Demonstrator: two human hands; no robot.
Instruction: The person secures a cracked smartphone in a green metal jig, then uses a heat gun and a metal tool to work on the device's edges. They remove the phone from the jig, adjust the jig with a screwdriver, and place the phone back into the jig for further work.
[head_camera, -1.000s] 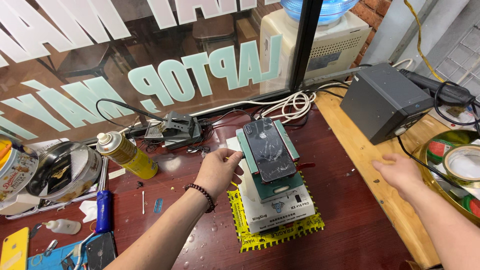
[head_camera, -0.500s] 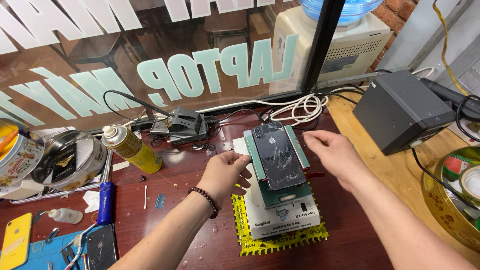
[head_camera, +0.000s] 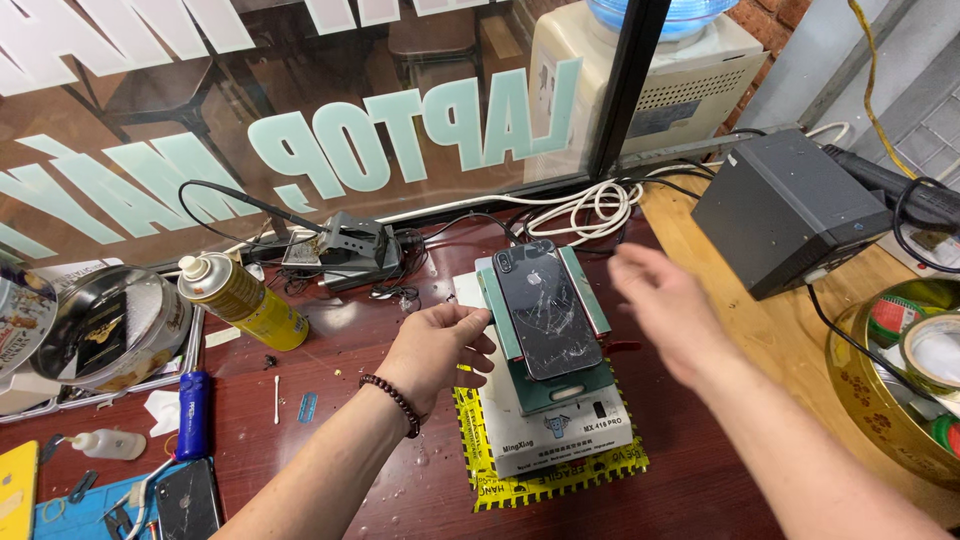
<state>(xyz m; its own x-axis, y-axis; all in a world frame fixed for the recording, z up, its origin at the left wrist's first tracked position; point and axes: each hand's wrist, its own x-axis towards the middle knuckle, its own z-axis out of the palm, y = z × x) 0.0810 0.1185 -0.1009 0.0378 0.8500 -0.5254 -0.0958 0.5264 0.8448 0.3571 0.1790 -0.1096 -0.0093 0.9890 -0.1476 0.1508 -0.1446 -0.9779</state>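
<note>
A black phone with a cracked back (head_camera: 545, 310) lies clamped between two green rails on a white heating station (head_camera: 560, 425), which sits on a yellow mat (head_camera: 500, 490). My left hand (head_camera: 435, 345) grips the left green rail of the clamp beside the phone; a dark bead bracelet circles its wrist. My right hand (head_camera: 670, 315) hovers just right of the phone, fingers spread and blurred, holding nothing.
A yellow spray can (head_camera: 245, 300) stands left of the station, near a metal tin (head_camera: 105, 325), a blue-handled tool (head_camera: 192, 415) and another phone (head_camera: 185, 500). A black box (head_camera: 790, 210) and a bowl of tape rolls (head_camera: 900, 375) sit at right. White cables (head_camera: 585, 205) coil by the glass pane.
My right hand has swung in from the far right edge of the bench to just beside the phone. My left hand has stayed on the clamp's left rail.
</note>
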